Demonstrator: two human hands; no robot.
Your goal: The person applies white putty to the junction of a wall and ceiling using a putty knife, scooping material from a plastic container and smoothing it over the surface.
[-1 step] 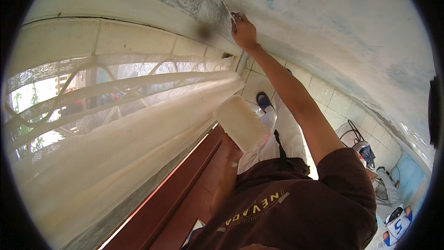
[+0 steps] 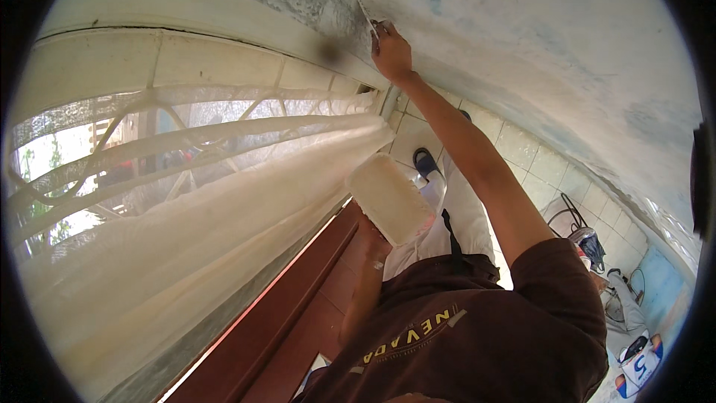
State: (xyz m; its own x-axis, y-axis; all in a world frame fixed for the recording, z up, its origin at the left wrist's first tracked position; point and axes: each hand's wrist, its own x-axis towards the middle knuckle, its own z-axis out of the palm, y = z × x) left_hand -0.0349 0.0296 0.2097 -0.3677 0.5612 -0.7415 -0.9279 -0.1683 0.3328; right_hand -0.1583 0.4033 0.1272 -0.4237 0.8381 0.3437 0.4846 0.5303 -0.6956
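Note:
My right arm stretches up to the corner where the pale, patchy wall [image 2: 537, 52] meets the surface above the window. There my right hand [image 2: 391, 51] is closed round a thin, flat, blade-like tool [image 2: 374, 28] pressed against the corner; most of it is hidden by the fingers. Low in front of my body, my left hand [image 2: 371, 241] holds up a rectangular off-white board [image 2: 393, 198] from beneath. The board's upper face looks smeared with a pale paste. It covers most of the left fingers.
At the left, a sheer cream curtain [image 2: 201, 209] hangs before a barred window. A reddish-brown ledge [image 2: 276, 313] runs below it. Pale tiles [image 2: 522, 145] cover the floor. At the lower right another person [image 2: 626, 306] is near a dark bag [image 2: 589, 246].
My right hand has shifted very slightly to the left along the corner. The left hand and the board have not visibly moved.

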